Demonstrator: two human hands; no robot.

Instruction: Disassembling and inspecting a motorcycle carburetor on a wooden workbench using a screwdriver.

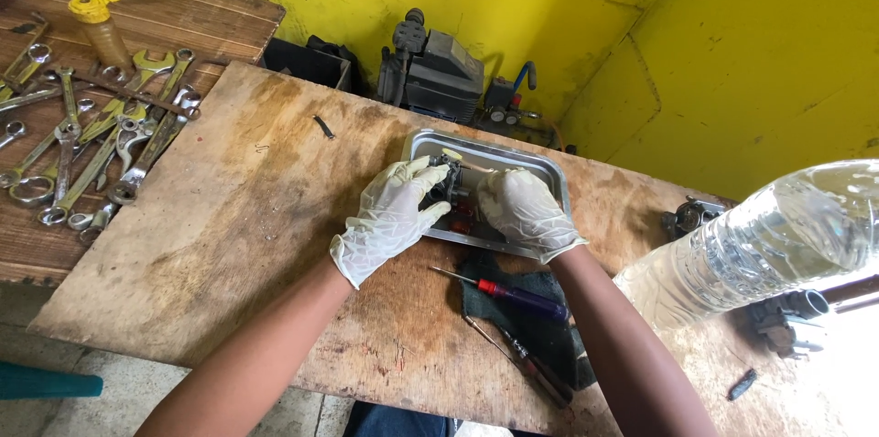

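Observation:
Both my hands wear pale latex gloves and meet over a shallow metal tray (540, 165) on a stained plywood board. My left hand (389, 217) grips a small dark metal engine part (449, 179) from the left. My right hand (526, 210) closes on the same part from the right, over the tray. Small reddish pieces (461, 217) lie in the tray under the hands. Most of the part is hidden by my fingers.
Several wrenches (87, 139) and a yellow-capped bottle (99, 23) lie on the wooden table at left. Two screwdrivers (513, 295) rest on a dark cloth (549, 332) near me. A clear plastic water bottle (760, 245) looms at right. A dark machine (439, 71) stands against the yellow wall.

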